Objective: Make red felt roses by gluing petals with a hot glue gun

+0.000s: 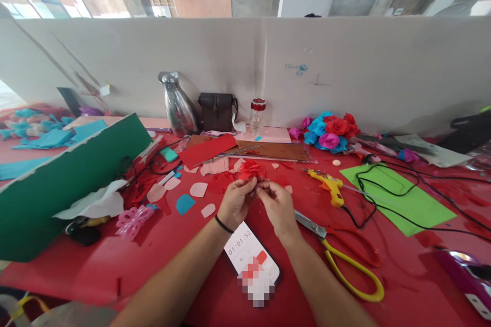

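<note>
Near the middle of the red table, my left hand (pixel 237 202) and my right hand (pixel 278 207) meet at the fingertips around the base of a red paper flower (pixel 251 168). Its ruffled petals show beyond my fingers; the part between the fingertips is hidden. Both hands are closed in a pinch. Under my wrists lies a phone (pixel 251 255) with a running timer on its screen. Large scissors (pixel 337 250) with red and yellow handles lie beside my right wrist. Loose pink petal pieces (pixel 198 190) and a blue petal piece (pixel 186 204) are left of my hands.
A yellow glue gun (pixel 329 186) and its black cord lie right, by a green sheet (pixel 402 199). Finished paper flowers (pixel 332 132) sit behind it. A metal jug (pixel 179 104), brown bag (pixel 217 112) and glass jar (pixel 257 116) line the wall. A green board (pixel 76 184) stands left.
</note>
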`<state>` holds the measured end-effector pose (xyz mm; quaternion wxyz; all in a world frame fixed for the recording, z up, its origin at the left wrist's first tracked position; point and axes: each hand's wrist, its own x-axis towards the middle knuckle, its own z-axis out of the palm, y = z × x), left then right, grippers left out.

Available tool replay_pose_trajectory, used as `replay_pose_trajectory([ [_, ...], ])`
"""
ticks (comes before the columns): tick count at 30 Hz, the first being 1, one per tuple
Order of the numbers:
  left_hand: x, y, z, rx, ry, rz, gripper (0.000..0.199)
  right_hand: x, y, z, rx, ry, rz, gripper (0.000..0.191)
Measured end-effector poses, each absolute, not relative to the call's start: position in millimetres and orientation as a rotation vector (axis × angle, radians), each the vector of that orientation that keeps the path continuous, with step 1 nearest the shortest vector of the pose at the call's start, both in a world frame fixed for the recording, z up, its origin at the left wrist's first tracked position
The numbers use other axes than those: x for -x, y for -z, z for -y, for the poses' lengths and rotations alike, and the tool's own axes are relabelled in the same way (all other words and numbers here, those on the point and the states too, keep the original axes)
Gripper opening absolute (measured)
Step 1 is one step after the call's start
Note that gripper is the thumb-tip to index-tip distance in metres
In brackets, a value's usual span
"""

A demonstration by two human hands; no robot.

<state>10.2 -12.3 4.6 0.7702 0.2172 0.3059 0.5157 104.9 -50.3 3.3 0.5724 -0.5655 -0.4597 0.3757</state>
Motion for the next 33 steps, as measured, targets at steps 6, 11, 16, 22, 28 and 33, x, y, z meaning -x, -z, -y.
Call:
replay_pose_trajectory([
  [6,-6.3,-0.5,8.7,-0.528,-1.136,-0.689,0.014,-102.3,-2.1,52.7,1.335,-0.779,1.146,0.015],
  [11,-5.8,-4.2,9.4,-0.628,-1.174,-0.691,0.015,-100.7,1.4,52.9,1.314,-0.747,1.165,0.016],
  [16,-4.0,-6.0,11.3,-0.947,-1.266,-0.668,0.013,-101.0,1.5,52.2,1.313,-0.673,1.226,0.018],
  [22,3.0,-0.6,7.7,-1.227,-1.353,-0.706,0.015,-101.8,5.6,52.7,1.379,-0.563,1.259,0.021],
  [28,1.0,-3.4,11.7,-1.244,-1.348,-0.69,0.015,-103.2,4.8,52.0,1.399,-0.508,1.265,0.015],
  [33,-5.4,-4.8,14.7,-1.018,-1.289,-0.675,0.011,-101.8,5.0,51.4,1.403,-0.558,1.245,0.016],
])
